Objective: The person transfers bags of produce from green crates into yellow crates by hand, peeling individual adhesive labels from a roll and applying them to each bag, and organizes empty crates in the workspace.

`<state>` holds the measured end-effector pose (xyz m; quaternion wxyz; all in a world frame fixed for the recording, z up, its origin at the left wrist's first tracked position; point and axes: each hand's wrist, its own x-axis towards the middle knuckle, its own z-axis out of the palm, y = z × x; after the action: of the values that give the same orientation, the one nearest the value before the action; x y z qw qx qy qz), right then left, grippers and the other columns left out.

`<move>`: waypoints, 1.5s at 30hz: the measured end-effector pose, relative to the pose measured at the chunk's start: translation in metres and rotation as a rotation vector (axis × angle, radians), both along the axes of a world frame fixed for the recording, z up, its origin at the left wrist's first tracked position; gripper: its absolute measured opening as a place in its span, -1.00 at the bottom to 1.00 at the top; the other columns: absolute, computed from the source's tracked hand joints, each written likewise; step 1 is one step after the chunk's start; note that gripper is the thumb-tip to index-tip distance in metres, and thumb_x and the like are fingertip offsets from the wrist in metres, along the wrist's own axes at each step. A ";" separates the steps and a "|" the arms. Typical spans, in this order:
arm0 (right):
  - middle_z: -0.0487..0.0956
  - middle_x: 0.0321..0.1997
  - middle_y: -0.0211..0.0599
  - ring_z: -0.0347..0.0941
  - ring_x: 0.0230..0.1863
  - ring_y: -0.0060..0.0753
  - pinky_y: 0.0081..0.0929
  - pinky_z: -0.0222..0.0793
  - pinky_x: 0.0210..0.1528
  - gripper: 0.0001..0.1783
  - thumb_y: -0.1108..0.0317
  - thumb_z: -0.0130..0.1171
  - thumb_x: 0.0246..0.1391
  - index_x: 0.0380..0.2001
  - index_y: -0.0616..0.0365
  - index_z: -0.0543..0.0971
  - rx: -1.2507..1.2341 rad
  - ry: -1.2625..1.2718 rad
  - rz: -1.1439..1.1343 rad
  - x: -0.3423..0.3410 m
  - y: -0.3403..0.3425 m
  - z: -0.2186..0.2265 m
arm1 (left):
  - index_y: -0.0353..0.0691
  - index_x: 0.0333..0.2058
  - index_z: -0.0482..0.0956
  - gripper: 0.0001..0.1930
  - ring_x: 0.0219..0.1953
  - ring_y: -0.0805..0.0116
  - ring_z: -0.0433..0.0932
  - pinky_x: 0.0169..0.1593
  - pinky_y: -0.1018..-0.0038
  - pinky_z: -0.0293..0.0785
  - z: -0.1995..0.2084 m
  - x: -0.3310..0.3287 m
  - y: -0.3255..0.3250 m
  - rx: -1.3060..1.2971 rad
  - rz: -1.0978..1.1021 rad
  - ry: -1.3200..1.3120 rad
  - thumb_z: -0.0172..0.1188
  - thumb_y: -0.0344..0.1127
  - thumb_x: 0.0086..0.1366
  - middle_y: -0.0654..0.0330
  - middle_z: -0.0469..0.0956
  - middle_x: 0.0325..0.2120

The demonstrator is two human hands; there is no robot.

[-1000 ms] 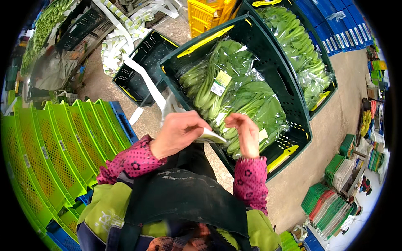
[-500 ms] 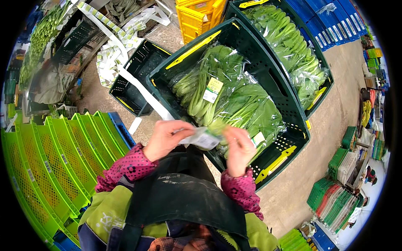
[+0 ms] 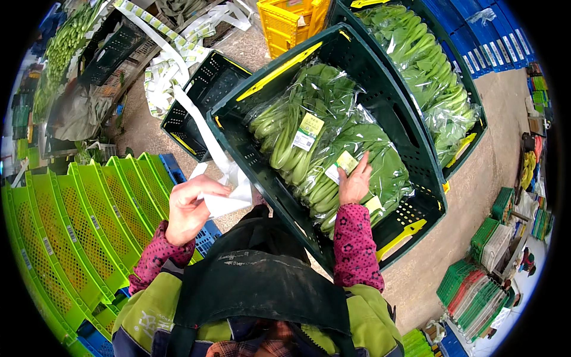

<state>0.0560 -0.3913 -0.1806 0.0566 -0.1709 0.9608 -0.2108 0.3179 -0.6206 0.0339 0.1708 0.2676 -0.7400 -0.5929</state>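
A dark green crate (image 3: 395,113) in front of me holds several clear bags of leafy greens (image 3: 380,152). My right hand (image 3: 355,182) reaches into it, fingers stretched out on a bag, pressing at a yellow-and-white label (image 3: 342,167). Another label (image 3: 308,132) lies on the bag to the left, and a third one (image 3: 373,204) shows partly beside my right wrist. Left of the crate, my left hand (image 3: 193,205) pinches a white backing strip (image 3: 229,199). That strip runs up and away to a heap of label tape (image 3: 168,77).
A second crate of bagged greens (image 3: 416,77) stands behind on the right. A smaller dark crate (image 3: 205,89) and a yellow crate (image 3: 288,27) are at the back. Lime-green crates (image 3: 83,226) are stacked on my left, blue crates (image 3: 493,35) far right. More stacked crates (image 3: 476,291) line the right.
My right hand has moved from beside my left hand down onto a bag, where a label now lies. My left hand has drawn left and lower with the white strip.
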 end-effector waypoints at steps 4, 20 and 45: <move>0.42 0.03 0.00 0.44 -0.04 -0.06 -0.28 0.33 0.06 -0.12 0.24 0.37 -0.05 0.29 0.17 0.17 -0.225 -0.028 0.005 -0.011 -0.020 0.004 | -0.33 -0.37 0.67 -0.83 -0.44 0.43 0.57 -0.35 0.57 0.43 0.016 0.011 0.004 -0.016 0.003 0.012 0.21 -0.67 0.06 0.14 0.61 -0.49; 0.48 -0.52 -0.45 0.34 -0.54 -0.64 -0.54 0.41 -0.46 -0.90 0.43 0.16 0.14 -0.37 0.24 0.51 -1.024 -0.664 -0.119 0.038 -0.070 0.055 | -0.34 -0.33 0.64 -0.73 -0.27 0.30 0.64 -0.18 0.52 0.51 0.019 0.066 0.005 -0.013 0.070 0.022 0.02 -0.73 0.08 0.08 0.66 -0.37; 0.57 -0.11 -0.29 0.48 -0.18 -0.49 -0.57 0.40 -0.13 -0.59 0.57 0.32 -0.06 -0.06 0.26 0.56 -1.100 -1.082 0.239 0.110 -0.067 0.180 | -0.32 -0.49 0.50 -0.91 -0.48 0.67 0.39 -0.42 0.64 0.32 -0.013 -0.037 0.017 0.105 0.165 -0.010 0.22 -0.55 0.16 0.35 0.49 -0.56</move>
<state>0.1665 -0.4584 -0.0003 0.4467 -0.1504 0.5320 -0.7034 0.2808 -0.6038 0.0205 0.2011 0.3393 -0.6842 -0.6135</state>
